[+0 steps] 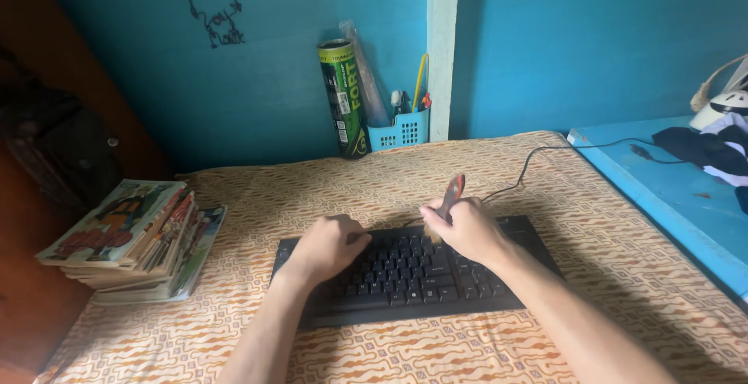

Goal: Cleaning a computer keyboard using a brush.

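Your right hand [467, 232], fingers closed on a small brush [448, 201], sweeps the upper middle keys of the black keyboard [405, 275] at frame centre, while your left hand [327, 248] steadies its upper left edge with curled fingers, most keys seemingly still unbrushed.

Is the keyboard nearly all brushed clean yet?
Hard to tell what is already clean: no dust shows on the black keyboard. In hand: the right hand holds a small brush, bristles down on the upper middle keys, while the left hand rests on the keyboard's upper left part. The lower rows and right end lie uncovered, away from the brush.
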